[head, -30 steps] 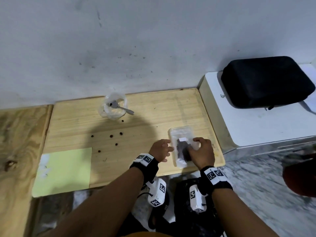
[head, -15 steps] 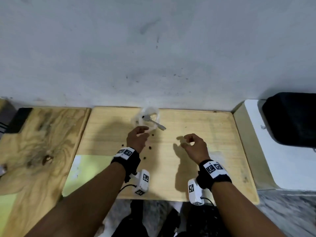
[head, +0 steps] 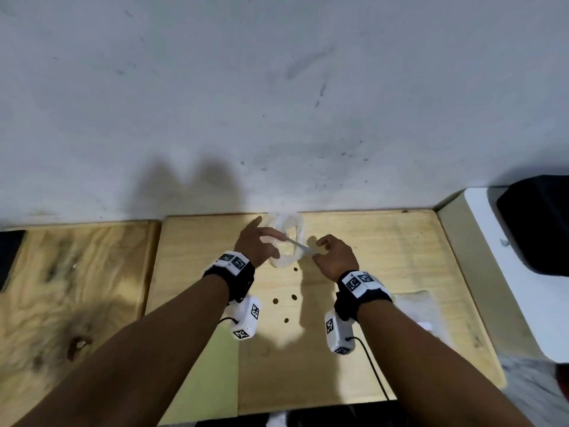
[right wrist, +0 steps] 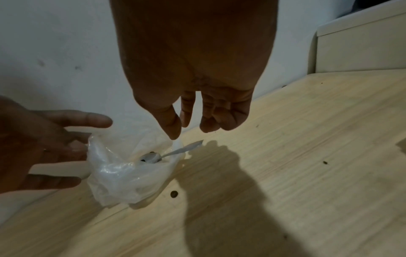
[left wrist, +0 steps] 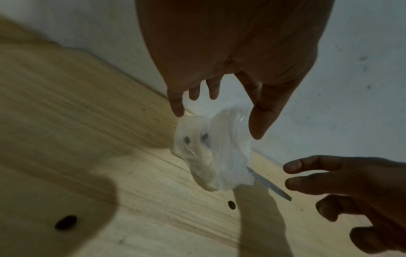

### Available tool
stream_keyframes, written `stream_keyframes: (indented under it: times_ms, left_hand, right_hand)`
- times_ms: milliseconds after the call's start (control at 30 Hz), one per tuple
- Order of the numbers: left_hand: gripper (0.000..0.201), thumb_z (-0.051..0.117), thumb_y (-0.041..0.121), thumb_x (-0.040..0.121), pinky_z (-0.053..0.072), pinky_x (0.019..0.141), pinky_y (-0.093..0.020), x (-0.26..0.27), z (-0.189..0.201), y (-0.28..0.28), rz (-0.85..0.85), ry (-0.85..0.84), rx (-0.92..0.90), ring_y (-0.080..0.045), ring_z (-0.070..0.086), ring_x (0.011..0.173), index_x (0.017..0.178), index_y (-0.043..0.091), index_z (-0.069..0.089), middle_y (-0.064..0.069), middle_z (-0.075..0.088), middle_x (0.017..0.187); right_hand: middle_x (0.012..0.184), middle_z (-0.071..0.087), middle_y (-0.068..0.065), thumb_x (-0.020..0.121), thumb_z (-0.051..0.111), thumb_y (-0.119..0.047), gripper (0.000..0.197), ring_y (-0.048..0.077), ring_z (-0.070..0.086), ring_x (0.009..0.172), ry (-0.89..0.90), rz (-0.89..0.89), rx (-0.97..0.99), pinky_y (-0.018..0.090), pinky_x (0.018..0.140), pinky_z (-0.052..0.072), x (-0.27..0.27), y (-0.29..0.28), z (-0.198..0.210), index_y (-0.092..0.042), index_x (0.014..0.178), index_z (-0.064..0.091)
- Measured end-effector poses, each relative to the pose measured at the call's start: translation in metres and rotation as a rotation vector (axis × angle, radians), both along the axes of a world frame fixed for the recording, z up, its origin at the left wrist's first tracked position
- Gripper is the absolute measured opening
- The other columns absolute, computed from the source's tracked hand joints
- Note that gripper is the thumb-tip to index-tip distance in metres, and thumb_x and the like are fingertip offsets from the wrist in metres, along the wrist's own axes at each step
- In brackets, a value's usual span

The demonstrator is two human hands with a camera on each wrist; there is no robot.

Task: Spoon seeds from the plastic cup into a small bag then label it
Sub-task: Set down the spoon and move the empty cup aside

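Observation:
A crumpled clear plastic cup (head: 288,241) stands at the back of the light wooden table (head: 385,272), by the wall. A metal spoon (right wrist: 182,150) lies in it beside a few dark seeds, its handle sticking out to the right. My left hand (head: 267,238) is spread around the cup's left side, straight fingers touching the plastic (right wrist: 131,173). My right hand (head: 317,249) hovers just over the spoon handle (left wrist: 269,185), fingers loosely curled and holding nothing. The small clear bag (head: 414,306) lies flat on the table to the right of my right wrist.
Several loose seeds (head: 294,296) are scattered on the table between my wrists. A pale green sheet (head: 215,365) lies at the front left. A darker wooden slab (head: 77,288) adjoins on the left. A white box (head: 492,272) with a black case (head: 535,226) stands at the right.
Both hands let go of the small bag at the front right and moved back to the cup. My left hand has reached its side and my right hand has closed in on the spoon handle.

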State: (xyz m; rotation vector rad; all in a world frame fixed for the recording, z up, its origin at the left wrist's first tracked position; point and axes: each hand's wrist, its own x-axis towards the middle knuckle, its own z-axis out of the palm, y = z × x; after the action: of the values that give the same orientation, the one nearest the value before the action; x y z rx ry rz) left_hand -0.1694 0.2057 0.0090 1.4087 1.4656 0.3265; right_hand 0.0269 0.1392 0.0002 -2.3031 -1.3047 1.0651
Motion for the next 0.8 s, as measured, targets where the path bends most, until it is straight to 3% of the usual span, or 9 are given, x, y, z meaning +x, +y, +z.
stream_keyframes:
  times_ms: [100,200,267,333,400,567,600,700,800]
  left_hand:
    - [0.048,0.076,0.000,0.066,0.031,0.111,-0.027,0.006,-0.005,0.007,-0.166,0.066,-0.002,-0.019,0.018,0.147,0.093,0.039,0.074,0.002,0.019,0.160]
    - [0.056,0.076,-0.003,0.064,0.034,0.100,-0.021,0.012,-0.013,0.011,-0.241,0.089,-0.005,-0.019,0.022,0.145,0.106,0.035,0.074,0.000,0.023,0.158]
    - [0.067,0.081,0.000,0.059,0.034,0.104,-0.023,0.015,-0.022,0.016,-0.272,0.121,-0.002,-0.018,0.019,0.147,0.111,0.041,0.070,0.002,0.019,0.160]
    - [0.080,0.086,0.008,0.052,0.035,0.112,-0.035,0.020,-0.031,0.020,-0.308,0.187,0.018,-0.017,0.021,0.146,0.119,0.045,0.062,0.005,0.021,0.158]
    - [0.093,0.089,0.016,0.050,0.036,0.110,-0.047,0.026,-0.033,0.021,-0.336,0.271,0.026,-0.018,0.026,0.143,0.128,0.050,0.051,0.008,0.022,0.156]
    - [0.106,0.088,0.029,0.054,0.006,0.117,-0.059,0.038,-0.046,0.021,-0.361,0.399,0.094,-0.020,0.020,0.146,0.141,0.050,0.030,0.003,0.018,0.157]
    - [0.108,0.089,0.029,0.054,0.009,0.118,-0.057,0.039,-0.050,0.021,-0.346,0.377,0.102,-0.022,0.023,0.145,0.142,0.047,0.030,0.001,0.019,0.155]
    - [0.112,0.092,0.026,0.051,0.041,0.107,-0.043,0.038,-0.063,0.020,-0.304,0.293,0.133,-0.027,0.043,0.132,0.144,0.043,0.032,-0.003,0.021,0.153]
    - [0.101,0.086,0.022,0.060,0.044,0.104,-0.037,0.039,-0.072,0.021,-0.294,0.302,0.191,-0.026,0.039,0.137,0.145,0.039,0.034,-0.007,0.028,0.153]
  right_hand:
    - [0.111,0.064,0.005,0.085,0.065,-0.017,0.030,0.027,0.063,0.100,-0.002,-0.007,-0.052,0.030,0.079,0.049,-0.007,0.008,-0.008,-0.020,0.115,0.062]
    - [0.108,0.069,0.007,0.084,0.062,-0.011,0.027,0.030,0.065,0.099,0.010,-0.017,-0.054,0.029,0.078,0.050,-0.011,0.015,-0.015,-0.018,0.110,0.064]
    - [0.105,0.071,0.008,0.082,0.061,-0.007,0.025,0.030,0.066,0.096,0.017,-0.024,-0.037,0.029,0.076,0.051,-0.013,0.022,-0.021,-0.017,0.105,0.065]
    - [0.102,0.072,0.010,0.081,0.061,-0.005,0.021,0.030,0.067,0.093,0.028,-0.016,-0.026,0.028,0.074,0.050,-0.014,0.029,-0.025,-0.017,0.098,0.067]
    - [0.100,0.073,0.011,0.081,0.061,-0.005,0.020,0.031,0.067,0.093,0.035,-0.002,-0.021,0.028,0.073,0.050,-0.014,0.033,-0.029,-0.018,0.094,0.068]
    - [0.097,0.074,0.008,0.080,0.062,-0.005,0.021,0.028,0.068,0.092,0.039,0.041,-0.040,0.028,0.078,0.052,-0.008,0.038,-0.035,-0.018,0.093,0.072]
    - [0.096,0.075,0.008,0.079,0.063,-0.006,0.021,0.028,0.068,0.091,0.044,0.040,-0.041,0.027,0.078,0.052,-0.006,0.039,-0.036,-0.018,0.092,0.072]
    - [0.093,0.075,0.006,0.076,0.065,-0.005,0.021,0.026,0.070,0.089,0.065,0.034,-0.042,0.026,0.076,0.052,0.000,0.040,-0.037,-0.019,0.091,0.072]
    - [0.091,0.075,0.003,0.077,0.066,-0.009,0.018,0.023,0.070,0.088,0.094,0.012,-0.037,0.025,0.076,0.052,0.005,0.039,-0.033,-0.020,0.090,0.071]
